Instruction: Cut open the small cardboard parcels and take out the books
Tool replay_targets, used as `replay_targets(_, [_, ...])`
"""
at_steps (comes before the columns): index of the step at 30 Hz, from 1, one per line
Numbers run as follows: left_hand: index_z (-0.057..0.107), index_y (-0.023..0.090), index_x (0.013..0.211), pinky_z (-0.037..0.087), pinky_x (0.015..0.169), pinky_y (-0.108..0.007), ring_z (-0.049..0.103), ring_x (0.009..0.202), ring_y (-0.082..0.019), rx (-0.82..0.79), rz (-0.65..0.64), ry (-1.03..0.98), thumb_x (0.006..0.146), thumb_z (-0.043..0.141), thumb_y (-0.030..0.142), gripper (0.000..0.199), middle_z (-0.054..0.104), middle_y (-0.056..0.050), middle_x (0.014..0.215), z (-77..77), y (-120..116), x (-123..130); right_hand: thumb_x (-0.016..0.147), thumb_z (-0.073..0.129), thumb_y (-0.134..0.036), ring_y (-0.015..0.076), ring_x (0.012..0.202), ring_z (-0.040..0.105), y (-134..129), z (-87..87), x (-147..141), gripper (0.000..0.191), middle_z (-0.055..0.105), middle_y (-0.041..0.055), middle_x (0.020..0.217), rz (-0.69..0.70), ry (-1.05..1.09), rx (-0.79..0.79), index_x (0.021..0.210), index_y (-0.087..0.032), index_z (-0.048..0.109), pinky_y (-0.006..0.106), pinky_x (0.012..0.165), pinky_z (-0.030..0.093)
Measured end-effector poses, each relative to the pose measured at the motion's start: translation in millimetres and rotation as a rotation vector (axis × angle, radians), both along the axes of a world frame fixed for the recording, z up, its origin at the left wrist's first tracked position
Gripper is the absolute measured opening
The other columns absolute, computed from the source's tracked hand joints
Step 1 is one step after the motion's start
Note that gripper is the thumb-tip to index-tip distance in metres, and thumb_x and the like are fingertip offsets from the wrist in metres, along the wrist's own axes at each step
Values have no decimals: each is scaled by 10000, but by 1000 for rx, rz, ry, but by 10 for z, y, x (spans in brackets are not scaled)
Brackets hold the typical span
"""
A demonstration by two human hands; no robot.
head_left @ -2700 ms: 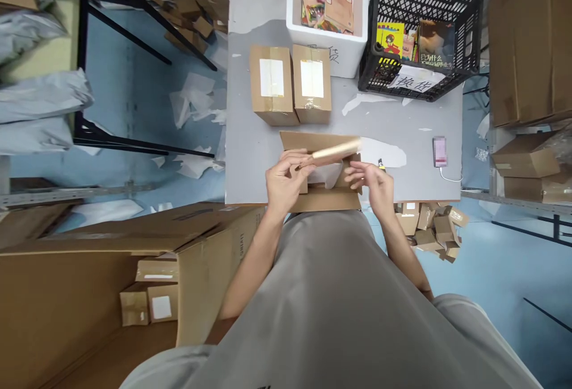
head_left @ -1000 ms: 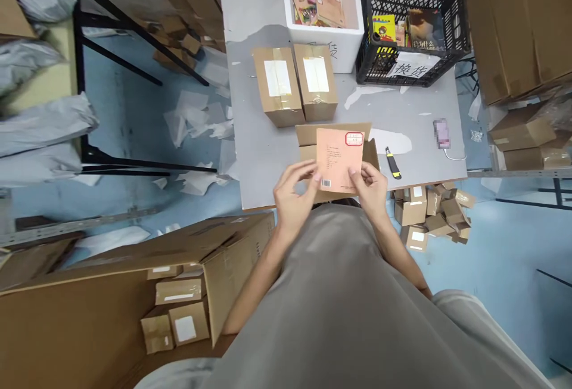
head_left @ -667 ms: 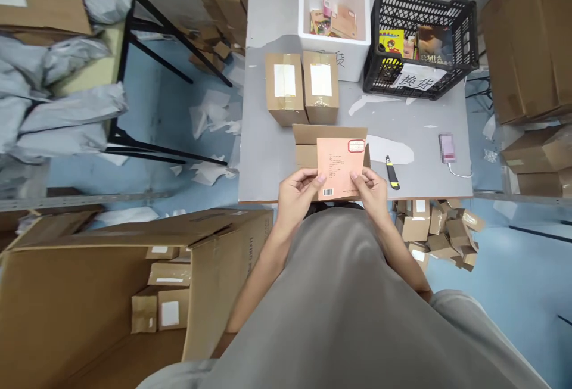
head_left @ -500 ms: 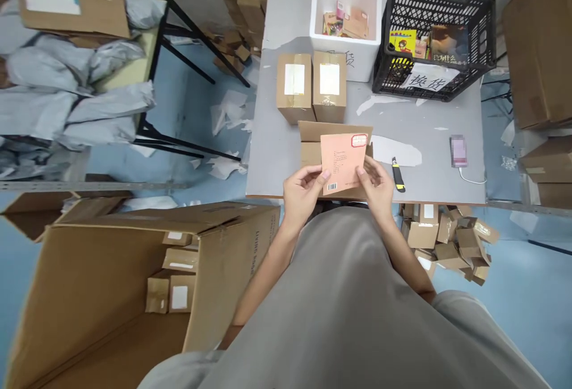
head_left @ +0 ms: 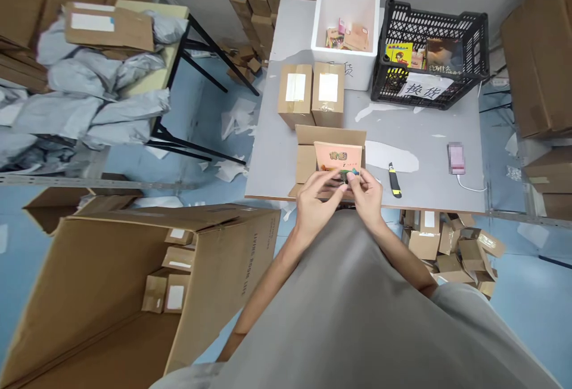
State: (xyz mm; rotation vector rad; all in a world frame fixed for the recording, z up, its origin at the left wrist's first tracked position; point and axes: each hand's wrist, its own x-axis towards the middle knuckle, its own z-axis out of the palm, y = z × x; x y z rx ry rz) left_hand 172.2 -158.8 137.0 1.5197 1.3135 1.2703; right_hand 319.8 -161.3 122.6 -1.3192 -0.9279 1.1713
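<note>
A thin pink booklet [head_left: 338, 153], its picture cover facing me, is held upright just above the table's front edge. My right hand [head_left: 367, 197] grips its lower right side, thumb on the cover. Across the lower left of the cover lie the fingers of my left hand [head_left: 316, 203], with the thumb near the bottom edge. Directly behind the booklet is an open cardboard box [head_left: 306, 162], its back flap raised; the booklet hides most of its inside. To the right, a yellow-and-black box cutter [head_left: 394, 180] lies on the grey table [head_left: 429, 189].
Two taped boxes, one a labelled carton [head_left: 295, 94], stand behind the open box. Farther back are a white foam bin [head_left: 322, 58] and a black crate [head_left: 379, 79] holding books. A phone [head_left: 456, 158] charges at right. A huge carton [head_left: 236, 258] stands at my left.
The booklet has been turned from its barcoded back to its picture cover. My left hand has shifted right over the cover's lower part. The view has tilted slightly.
</note>
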Motion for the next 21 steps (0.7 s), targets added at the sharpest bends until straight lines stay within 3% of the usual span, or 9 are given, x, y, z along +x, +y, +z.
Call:
replay_targets(4, [847,224,1349,643,773,-287,747,872,-161,-115,160,-32,947,903,602,555,827,-115,1239,-87,149,-235,906,813,-846,204,752,729,40,-16,116,639,798,16,864,44,110,-66,1120,-244,789,316,696,644])
replay_targets(9, [891,203,1047,655,868,-351,792,977,-243,-287,23,-208,857,939,711,544,873,-108,1055,-107,267,-345,886,846,-831,217,767,763,48,-31,108,630,834,28,900,66,186,-50,1128,-252,783,336,722,657])
replay_targets(14, [877,232,1007,633,800,-328,762,858,-206,-177,31,-194,894,932,681,466,836,-58,954,-41,285,-258,945,838,-771,247,968,824,121,-35,206,550,873,45,1039,57,80,61,1168,-273,775,379,903,684])
replay_targets(18, [876,254,1050,661,1027,-414,810,1137,-263,-15,-12,-164,978,884,621,374,856,-103,1161,46,340,-289,996,851,-669,298,1306,793,208,11,323,400,869,100,1300,82,-6,259,1115,-288,824,503,1205,594])
replay_targets(21, [888,277,1062,639,1157,-495,807,1244,-286,34,-92,-137,996,875,592,322,855,-119,1241,97,387,-375,982,857,-696,311,1346,777,254,29,383,415,848,121,1378,108,-49,317,1080,-293,838,539,1207,587])
